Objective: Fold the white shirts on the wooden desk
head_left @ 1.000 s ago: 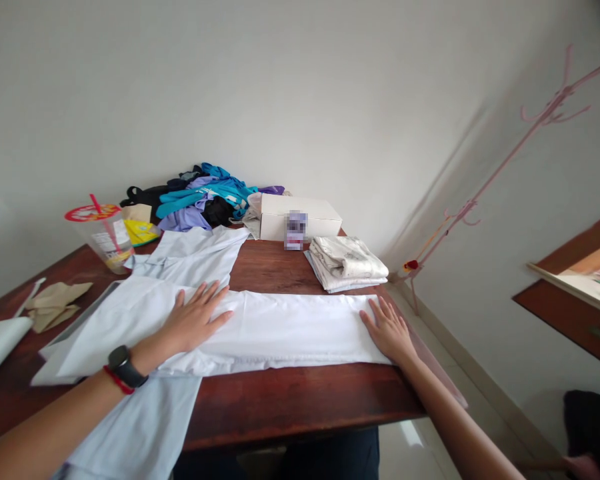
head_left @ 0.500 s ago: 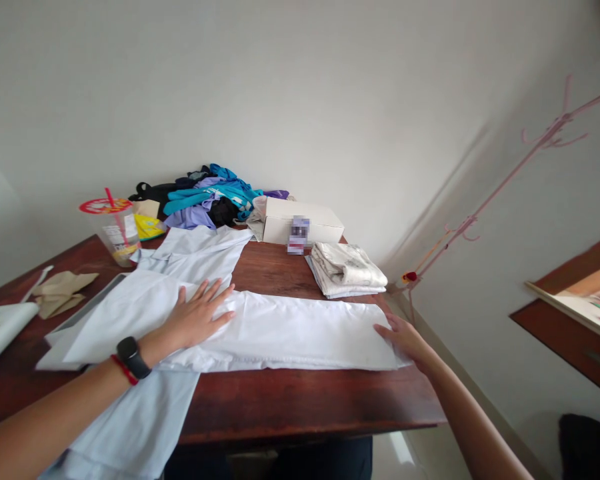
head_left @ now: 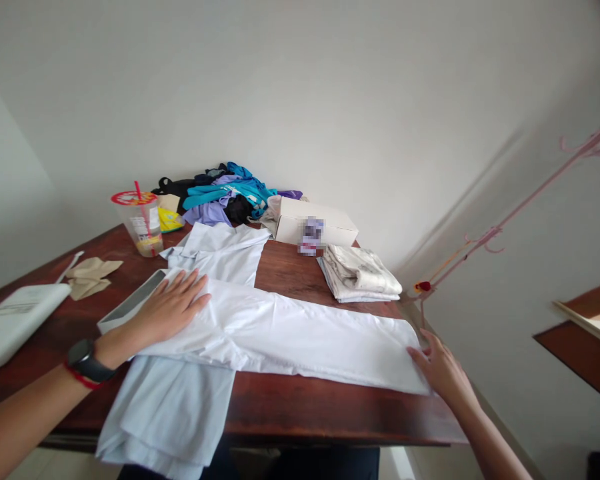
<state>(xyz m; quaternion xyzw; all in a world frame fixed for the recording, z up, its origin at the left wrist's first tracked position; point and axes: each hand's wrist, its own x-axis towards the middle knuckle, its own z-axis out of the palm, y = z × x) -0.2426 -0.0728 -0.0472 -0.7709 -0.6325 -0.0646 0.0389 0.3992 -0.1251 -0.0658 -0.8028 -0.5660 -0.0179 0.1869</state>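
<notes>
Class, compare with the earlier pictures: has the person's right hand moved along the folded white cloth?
Yes. The right hand has slid outward to the right end of the folded white cloth, away from the white cardboard box.

Left hand (head_left: 167, 310) flat, fingers spread; right hand (head_left: 443, 372) apparently palm-down.

Left hand (head_left: 167, 308) further left on cloth (head_left: 300, 337)
</notes>
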